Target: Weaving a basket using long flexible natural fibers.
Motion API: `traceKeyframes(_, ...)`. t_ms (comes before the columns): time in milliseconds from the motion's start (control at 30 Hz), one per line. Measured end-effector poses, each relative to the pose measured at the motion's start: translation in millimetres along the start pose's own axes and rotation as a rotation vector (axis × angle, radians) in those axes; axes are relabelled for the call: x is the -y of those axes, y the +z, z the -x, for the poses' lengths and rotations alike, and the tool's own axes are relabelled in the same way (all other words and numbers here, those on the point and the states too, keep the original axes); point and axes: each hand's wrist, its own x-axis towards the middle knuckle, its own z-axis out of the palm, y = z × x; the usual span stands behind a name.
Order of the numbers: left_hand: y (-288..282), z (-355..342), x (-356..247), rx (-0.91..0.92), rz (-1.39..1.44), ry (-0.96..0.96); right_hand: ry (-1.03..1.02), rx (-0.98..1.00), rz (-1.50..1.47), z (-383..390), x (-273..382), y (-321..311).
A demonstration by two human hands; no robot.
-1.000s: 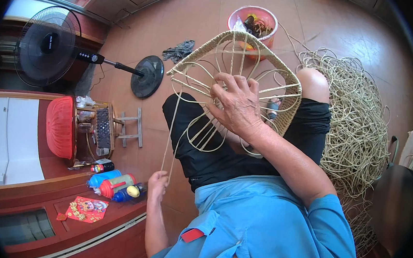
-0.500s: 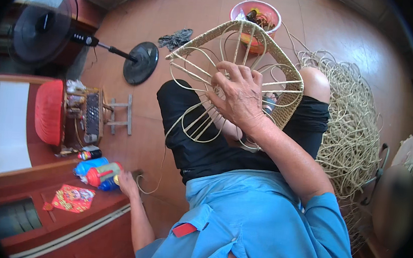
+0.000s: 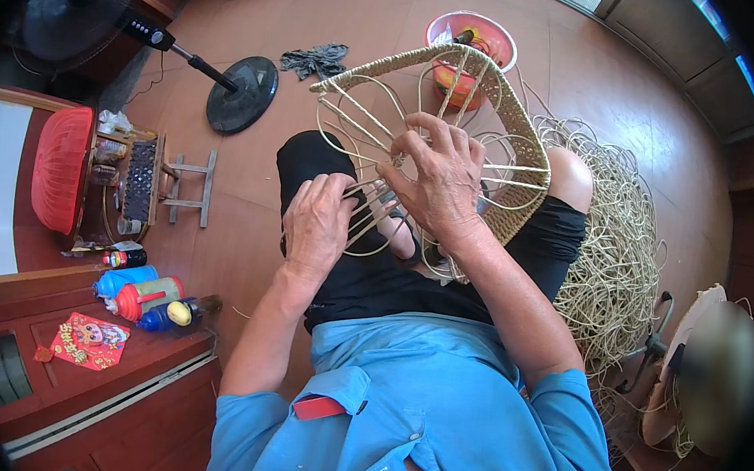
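A partly woven basket (image 3: 397, 63) of pale straw-like cord rests on my knees, with a braided band along its far and right sides and spokes and loops of cord crossing its middle. My right hand (image 3: 442, 174) sits over the centre where the spokes meet, its fingers curled and gripping there. At the near left of the basket, my left hand (image 3: 318, 222) has its fingers bent together around the cord (image 3: 370, 213); the fingertips are partly hidden. A loose length of cord trails down near my left forearm.
A large heap of cord (image 3: 615, 254) lies on the floor to my right. Beyond the basket stands a pink-rimmed basin (image 3: 501, 43). A fan base (image 3: 243, 95) and a crumpled grey cloth (image 3: 314, 60) are at the far left. Bottles (image 3: 143, 299) lie on the red cabinet to my left.
My left hand has come from beside the bottles up to the near left of the basket. The right hand stays at the centre of the spokes. The whole view has shifted slightly.
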Motion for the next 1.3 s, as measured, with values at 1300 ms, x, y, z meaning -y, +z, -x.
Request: traceKeyframes(1300,0,57,-19,-0.121,-0.052,-0.033,-0.132,0.199,0.065,2,-7,-20)
